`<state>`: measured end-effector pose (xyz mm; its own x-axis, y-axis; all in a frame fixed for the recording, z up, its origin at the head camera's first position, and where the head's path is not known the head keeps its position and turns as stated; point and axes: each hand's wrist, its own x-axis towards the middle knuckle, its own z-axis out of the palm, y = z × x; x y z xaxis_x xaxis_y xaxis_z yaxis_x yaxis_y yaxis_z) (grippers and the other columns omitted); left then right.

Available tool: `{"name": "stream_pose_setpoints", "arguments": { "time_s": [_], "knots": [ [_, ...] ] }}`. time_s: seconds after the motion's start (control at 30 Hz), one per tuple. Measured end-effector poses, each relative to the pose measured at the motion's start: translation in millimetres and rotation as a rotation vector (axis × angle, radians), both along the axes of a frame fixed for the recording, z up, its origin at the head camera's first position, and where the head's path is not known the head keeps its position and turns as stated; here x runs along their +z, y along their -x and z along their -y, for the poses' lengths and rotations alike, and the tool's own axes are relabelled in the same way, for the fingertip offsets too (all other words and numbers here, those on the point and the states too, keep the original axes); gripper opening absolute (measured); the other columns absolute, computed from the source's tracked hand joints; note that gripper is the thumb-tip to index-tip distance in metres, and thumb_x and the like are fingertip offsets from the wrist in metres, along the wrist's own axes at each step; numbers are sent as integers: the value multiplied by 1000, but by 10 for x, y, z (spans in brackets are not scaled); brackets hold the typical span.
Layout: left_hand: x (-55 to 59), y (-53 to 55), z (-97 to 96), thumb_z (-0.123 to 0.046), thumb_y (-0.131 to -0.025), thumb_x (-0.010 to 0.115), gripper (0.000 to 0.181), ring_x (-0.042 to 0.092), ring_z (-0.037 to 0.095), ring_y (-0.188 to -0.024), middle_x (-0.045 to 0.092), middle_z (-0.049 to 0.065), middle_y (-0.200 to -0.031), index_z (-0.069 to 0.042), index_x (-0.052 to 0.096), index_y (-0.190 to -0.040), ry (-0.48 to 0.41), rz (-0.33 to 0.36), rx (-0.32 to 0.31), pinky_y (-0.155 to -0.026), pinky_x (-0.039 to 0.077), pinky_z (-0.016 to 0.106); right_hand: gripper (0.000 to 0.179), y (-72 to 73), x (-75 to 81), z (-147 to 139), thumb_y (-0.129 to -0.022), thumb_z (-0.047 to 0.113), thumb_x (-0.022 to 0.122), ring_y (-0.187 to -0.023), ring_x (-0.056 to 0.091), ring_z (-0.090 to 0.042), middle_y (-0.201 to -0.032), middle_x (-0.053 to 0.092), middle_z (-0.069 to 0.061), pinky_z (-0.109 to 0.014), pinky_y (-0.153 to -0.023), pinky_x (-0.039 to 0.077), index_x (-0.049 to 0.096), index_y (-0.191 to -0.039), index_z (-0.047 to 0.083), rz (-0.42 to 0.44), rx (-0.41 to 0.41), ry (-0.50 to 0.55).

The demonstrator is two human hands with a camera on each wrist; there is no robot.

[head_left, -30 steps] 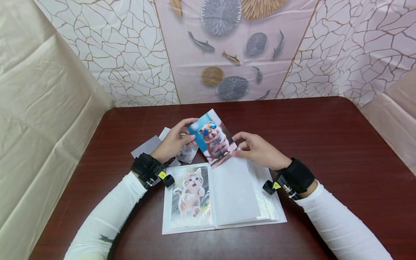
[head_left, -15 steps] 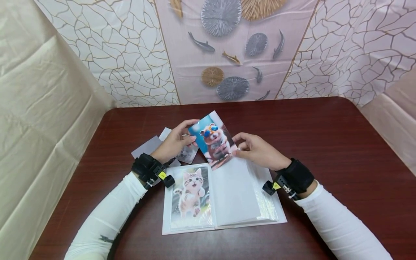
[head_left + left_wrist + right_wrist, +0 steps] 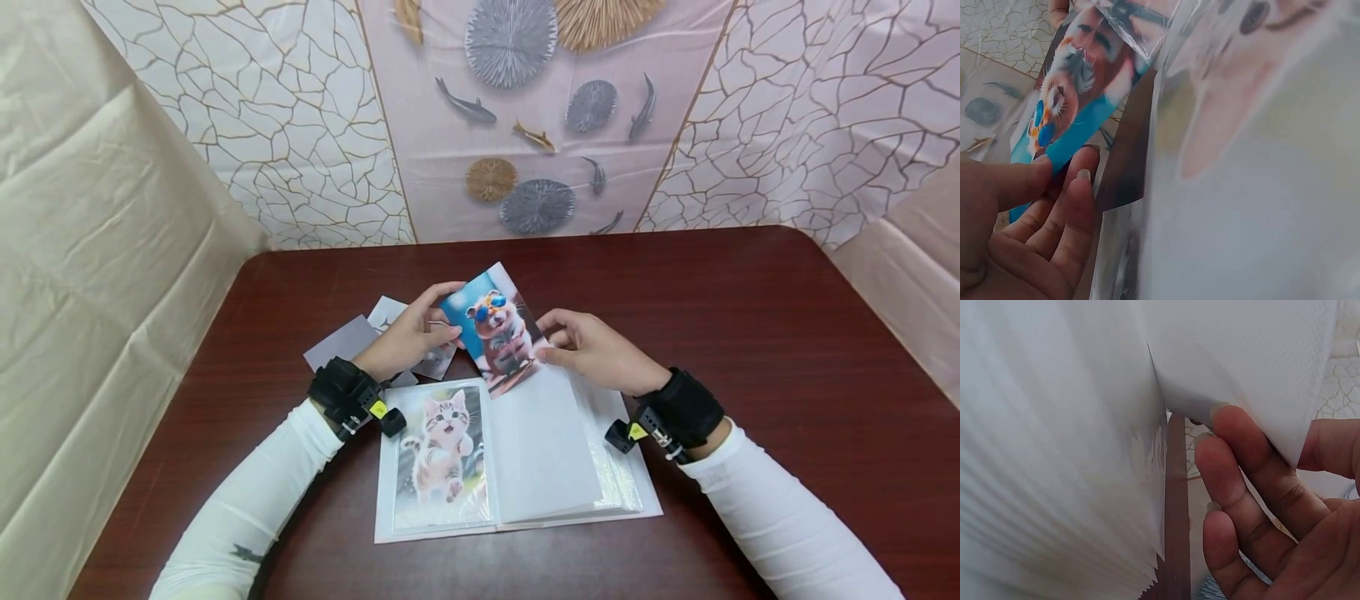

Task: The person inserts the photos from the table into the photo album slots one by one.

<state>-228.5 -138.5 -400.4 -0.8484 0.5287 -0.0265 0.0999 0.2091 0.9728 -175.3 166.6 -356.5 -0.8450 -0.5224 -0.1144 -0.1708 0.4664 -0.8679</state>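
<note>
My left hand (image 3: 408, 340) pinches a photo print (image 3: 498, 333) of a hamster in blue sunglasses by its blue edge. The photo is tilted over the top of an open photo album (image 3: 543, 450). In the left wrist view, clear plastic film (image 3: 1138, 25) overlaps the photo's lower end. With thumb and fingers, my right hand (image 3: 588, 348) pinches the upper corner of a white album page (image 3: 1247, 356), near the photo's lower right corner. On the album's left page lies a kitten picture (image 3: 442, 450) in its plastic sleeve.
Several loose prints (image 3: 341, 342) lie beyond the album's upper left corner, partly under my left hand. The album rests on a dark red-brown table (image 3: 712, 300). Patterned cloth (image 3: 285, 108) hangs behind, and beige cloth (image 3: 112, 250) hangs at the left.
My left hand and the hamster photo have shifted slightly down and to the right, closer to the album page. The right hand keeps its pinch almost in place.
</note>
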Motion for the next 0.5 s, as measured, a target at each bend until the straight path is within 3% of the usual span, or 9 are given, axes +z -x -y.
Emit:
{"name": "stream_pose_setpoints", "arguments": {
  "time_s": [0.1,0.3,0.5],
  "knots": [
    [-7,1,-8,-5,-101,61,69,70,33,-97,65,20,-105,-35,30,-155,-16,23,-10,-79,58,31,30,1,-8,4,-101,5,60,-82,65,-17,-95,73,-14,-25,-74,48,52,-128,-5,-3,1,-4],
    [-24,19,-29,0,-97,64,77,73,24,-97,67,21,-120,-34,26,-156,-54,37,-50,-85,59,32,30,3,-31,2,-100,5,60,-81,65,-17,-95,73,-14,-25,-72,48,52,-127,-6,9,9,6],
    [-40,26,-47,-2,-99,62,75,73,25,-92,69,20,-111,-35,27,-155,-33,11,-44,-84,58,31,29,-1,-17,13,-100,4,60,-81,65,-16,-96,73,-15,-26,-73,49,52,-127,-6,17,4,13]
  ]
}}
